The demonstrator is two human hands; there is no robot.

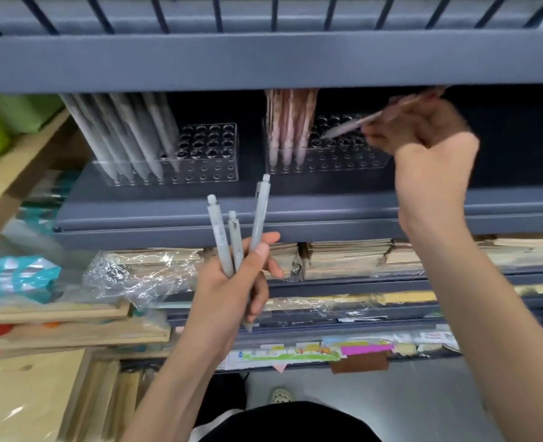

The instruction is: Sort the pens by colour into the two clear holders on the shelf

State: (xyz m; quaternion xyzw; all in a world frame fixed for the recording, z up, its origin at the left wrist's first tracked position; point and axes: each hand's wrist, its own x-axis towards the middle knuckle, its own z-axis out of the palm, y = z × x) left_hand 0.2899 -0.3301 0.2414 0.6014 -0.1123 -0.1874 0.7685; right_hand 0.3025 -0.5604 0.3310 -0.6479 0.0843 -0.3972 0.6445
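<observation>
Two clear holders stand on the dark blue shelf (168, 215). The left holder (209, 161) carries several grey pens (126, 135) in its left rows. The right holder (343, 161) carries several pink pens (291, 122) at its left end. My left hand (232, 282) is below the shelf edge, shut on three grey pens (232, 231) that point upward. My right hand (423, 135) is over the right holder, shut on a pink pen (350, 127) whose tip points down-left at the holder's open holes. The pen and the hand are blurred.
An upper shelf (264, 59) overhangs close above the pens. Below are wrapped stacks of brown notebooks (343, 256) and crinkled plastic film (136, 275). Teal packages (18, 275) and wooden racks (40, 320) sit at the left. Colourful stationery (327, 349) fills the lowest shelf.
</observation>
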